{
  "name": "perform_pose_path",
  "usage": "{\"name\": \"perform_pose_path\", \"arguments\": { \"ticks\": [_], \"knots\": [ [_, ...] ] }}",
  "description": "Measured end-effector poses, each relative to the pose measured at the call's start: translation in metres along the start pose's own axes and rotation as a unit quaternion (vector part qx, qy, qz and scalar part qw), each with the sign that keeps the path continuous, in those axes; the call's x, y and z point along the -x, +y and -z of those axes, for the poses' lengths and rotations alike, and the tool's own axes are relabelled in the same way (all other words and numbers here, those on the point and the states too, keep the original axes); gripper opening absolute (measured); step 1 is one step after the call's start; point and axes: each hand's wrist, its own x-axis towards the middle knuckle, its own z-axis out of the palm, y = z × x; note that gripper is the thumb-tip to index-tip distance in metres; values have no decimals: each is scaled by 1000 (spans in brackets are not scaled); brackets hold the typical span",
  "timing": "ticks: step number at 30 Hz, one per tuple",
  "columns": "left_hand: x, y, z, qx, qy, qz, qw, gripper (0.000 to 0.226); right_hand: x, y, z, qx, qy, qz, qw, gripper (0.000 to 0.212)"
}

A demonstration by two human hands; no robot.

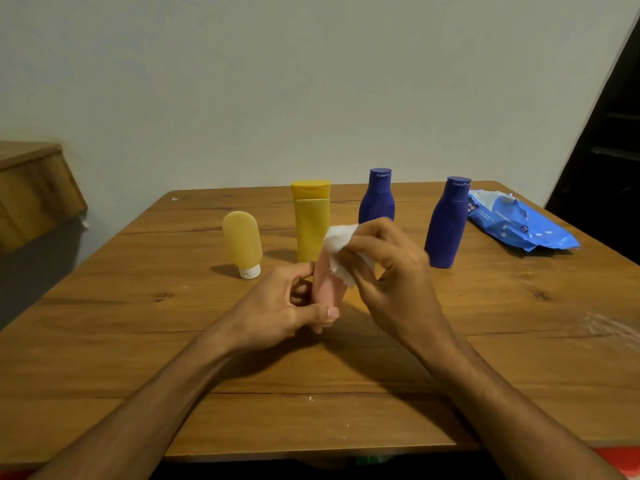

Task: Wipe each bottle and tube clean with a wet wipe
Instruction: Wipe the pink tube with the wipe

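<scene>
My left hand [287, 303] grips the lower end of a small pink tube [325, 287], held above the middle of the wooden table [138, 358]. My right hand [391, 268] presses a crumpled white wet wipe [337, 242] against the tube's upper part. Behind them stand a pale yellow tube [242, 242] on its white cap, a tall yellow bottle [310, 220], and two dark blue bottles, one partly hidden behind my right hand [377, 197], the other to the right [446, 223].
A blue pack of wet wipes [516, 221] lies at the table's back right corner. A wooden cabinet [31, 188] stands off to the left, and a dark doorway [609, 150] is on the right. A plain wall is behind the table.
</scene>
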Motion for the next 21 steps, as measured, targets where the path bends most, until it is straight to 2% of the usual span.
{"name": "perform_pose_path", "arguments": {
  "ticks": [3, 9, 12, 16, 21],
  "knots": [
    [-1, -1, -1, -20, 29, -3, 999, 18, 2, -2, -3, 24, -44, 26, 998, 20],
    [0, 2, -4, -74, 26, -5, 997, 33, -2, 3, 1, -3, 78, -47, 996, 17],
    [1, 3, -4, -22, 20, -7, 1000, 43, -4, 4, 2, -49, 94, -80, 991, 14],
    [2, 4, -5, 88, 25, 32, 995, 53, -4, 4, 1, -107, 82, -130, 982, 15],
    [2, 10, -4, 215, 39, 69, 973, 43, -5, 4, 3, -169, 36, -156, 973, 12]
  ]
}}
